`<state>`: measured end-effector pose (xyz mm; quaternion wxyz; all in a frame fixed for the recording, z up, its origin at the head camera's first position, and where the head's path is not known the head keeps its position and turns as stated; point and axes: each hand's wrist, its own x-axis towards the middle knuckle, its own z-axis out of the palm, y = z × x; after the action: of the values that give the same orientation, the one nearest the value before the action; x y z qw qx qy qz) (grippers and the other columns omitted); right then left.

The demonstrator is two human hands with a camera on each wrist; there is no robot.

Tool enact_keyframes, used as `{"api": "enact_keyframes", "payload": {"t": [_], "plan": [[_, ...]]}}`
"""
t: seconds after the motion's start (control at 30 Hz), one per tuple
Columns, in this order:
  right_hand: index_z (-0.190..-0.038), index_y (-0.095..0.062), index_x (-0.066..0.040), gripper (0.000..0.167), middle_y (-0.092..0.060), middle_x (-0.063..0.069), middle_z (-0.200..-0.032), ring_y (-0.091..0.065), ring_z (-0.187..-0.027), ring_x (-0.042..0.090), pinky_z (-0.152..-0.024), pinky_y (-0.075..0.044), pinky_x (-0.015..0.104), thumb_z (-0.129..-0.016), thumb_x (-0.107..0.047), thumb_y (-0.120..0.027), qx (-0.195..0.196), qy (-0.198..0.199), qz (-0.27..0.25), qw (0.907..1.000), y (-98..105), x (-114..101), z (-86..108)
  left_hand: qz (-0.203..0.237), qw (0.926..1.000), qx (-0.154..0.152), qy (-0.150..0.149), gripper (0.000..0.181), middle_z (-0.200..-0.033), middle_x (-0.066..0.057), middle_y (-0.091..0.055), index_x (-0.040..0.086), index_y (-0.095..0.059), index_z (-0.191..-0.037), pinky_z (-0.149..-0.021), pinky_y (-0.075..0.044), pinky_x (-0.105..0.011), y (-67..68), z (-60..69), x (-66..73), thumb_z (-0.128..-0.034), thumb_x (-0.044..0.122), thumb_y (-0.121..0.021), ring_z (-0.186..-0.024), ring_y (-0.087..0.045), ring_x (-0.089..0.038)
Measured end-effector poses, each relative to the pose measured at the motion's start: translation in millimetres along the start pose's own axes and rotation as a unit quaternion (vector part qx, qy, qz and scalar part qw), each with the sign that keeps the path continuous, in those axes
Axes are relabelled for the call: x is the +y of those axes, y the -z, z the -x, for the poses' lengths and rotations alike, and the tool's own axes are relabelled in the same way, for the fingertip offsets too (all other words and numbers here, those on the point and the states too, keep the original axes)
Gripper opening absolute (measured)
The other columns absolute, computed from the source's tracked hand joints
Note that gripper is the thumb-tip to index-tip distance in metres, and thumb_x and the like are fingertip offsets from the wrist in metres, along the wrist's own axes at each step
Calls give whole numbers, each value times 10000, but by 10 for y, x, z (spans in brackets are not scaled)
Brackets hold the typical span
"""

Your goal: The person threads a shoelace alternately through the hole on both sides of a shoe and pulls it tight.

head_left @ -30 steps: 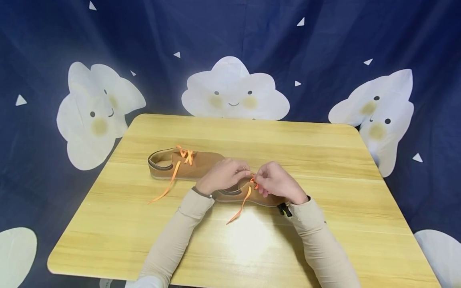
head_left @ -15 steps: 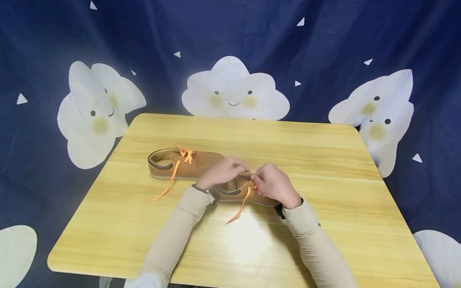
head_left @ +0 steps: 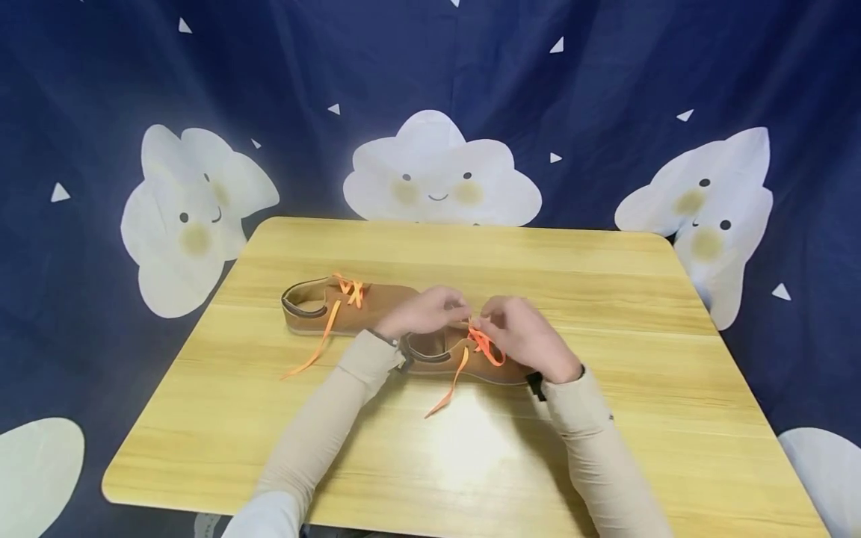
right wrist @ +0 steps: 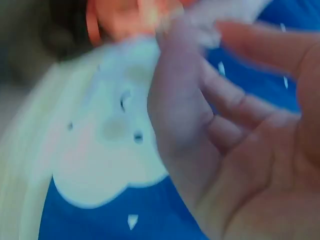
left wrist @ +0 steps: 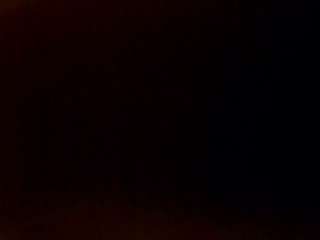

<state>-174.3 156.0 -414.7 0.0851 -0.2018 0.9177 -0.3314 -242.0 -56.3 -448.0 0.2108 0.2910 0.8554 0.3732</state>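
In the head view, a brown shoe (head_left: pixel 494 369) lies sideways on the table, its toe to the right. My left hand (head_left: pixel 424 310) reaches over its opening, curled fingertips pinching at the orange shoelace (head_left: pixel 489 347) beside the tongue; the exact grip is small to see. From the other side my right hand (head_left: pixel 531 336) pinches the same lace between thumb and fingers, and a loop droops beneath. One free lace end (head_left: pixel 449 388) hangs down onto the table. In the right wrist view, the right palm and bent fingers (right wrist: pixel 230 100) are blurred below the orange lace. The left wrist view is almost black.
Behind and to the left lies a second brown shoe (head_left: pixel 373 305), its orange laces (head_left: pixel 351 290) crossed and one end trailing onto the table. The wooden table (head_left: pixel 235 433) has rounded corners. A dark blue curtain (head_left: pixel 296 60) with cloud faces hangs behind it.
The right hand first moves toward the tongue and lower, then rises again, and an orange loop now shows beneath it. The left hand shifts slightly upward. The head view has moved slightly.
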Motion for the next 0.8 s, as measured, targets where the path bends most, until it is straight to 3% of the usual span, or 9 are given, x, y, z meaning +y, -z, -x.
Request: {"api": "enact_keyframes", "payload": {"t": [0.07, 0.13, 0.23, 0.3, 0.37, 0.47, 0.63, 0.8], "plan": [[-1199, -692, 7, 379, -736, 158, -1046, -684, -897, 277, -789, -573, 428, -940, -260, -763, -260, -15, 51, 9996, 97, 106, 29, -101, 9999, 3, 53, 280, -1185, -106, -727, 39, -707, -1182, -994, -558, -405, 9, -6, 34, -1073, 243, -549, -1097, -676, -232], [-1371, -584, 61, 679, -682, 223, -1259, -654, -1136, 356, -955, -551, 506, -868, -315, -841, -774, -174, 213, 9966, 141, 216, 44, -176, 9998, 10, 128, 288, -1179, -113, -721, 23, -696, -1193, -975, -563, -399, 23, -2, 66, -1076, 236, -542, -1076, -673, -234], [-1299, -614, 40, 733, -681, 185, -1229, -642, -1122, 323, -959, -541, 471, -744, -313, -938, -1583, -266, 559, 9854, 109, 325, 17, -111, 9994, 40, 314, 278, -1167, -112, -714, 22, -682, -1182, -961, -564, -388, 53, 11, 108, -1084, 224, -519, -1059, -671, -232], [-1152, -669, -28, 601, -697, 98, -1088, -639, -988, 246, -852, -541, 412, -690, -269, -968, -1776, -353, 805, 9802, 71, 348, -17, 61, 9992, 91, 386, 273, -1153, -131, -714, 12, -661, -1174, -957, -570, -386, 88, 20, 140, -1093, 214, -495, -1050, -685, -248], [-1005, -675, -101, 486, -670, 35, -945, -596, -860, 198, -746, -505, 377, -651, -229, -982, -1748, -451, 996, 9785, 42, 340, -42, 201, 9987, 196, 415, 276, -1126, -146, -716, 10, -639, -1166, -949, -577, -393, 147, 28, 175, -1105, 213, -463, -1034, -695, -260], [-1013, -689, -131, 493, -677, -2, -955, -610, -883, 180, -748, -514, 380, -636, -225, -992, -1582, -706, 1232, 9771, 30, 313, -54, 241, 9980, 463, 363, 279, -1066, -154, -712, 6, -618, -1149, -931, -579, -397, 286, 42, 233, -1115, 214, -436, -989, -699, -266], [-943, -677, -133, 437, -671, 9, -908, -613, -859, 197, -738, -519, 392, -648, -226, -987, -1571, -778, 1332, 9755, 24, 297, -60, 109, 9939, 1035, 355, 281, -1004, -122, -685, 29, -623, -1090, -944, -554, -388, 624, 26, 338, -1119, 213, -413, -954, -671, -248], [-1047, -708, -122, 507, -709, 12, -1003, -644, -935, 199, -811, -553, 434, -637, -216, -990, -1516, -743, 1332, 9766, 14, 303, -54, -19, 9852, 1638, 511, 316, -1007, -130, -673, 19, -621, -1099, -968, -538, -417, 959, -62, 365, -1124, 215, -374, -974, -687, -285]]}}
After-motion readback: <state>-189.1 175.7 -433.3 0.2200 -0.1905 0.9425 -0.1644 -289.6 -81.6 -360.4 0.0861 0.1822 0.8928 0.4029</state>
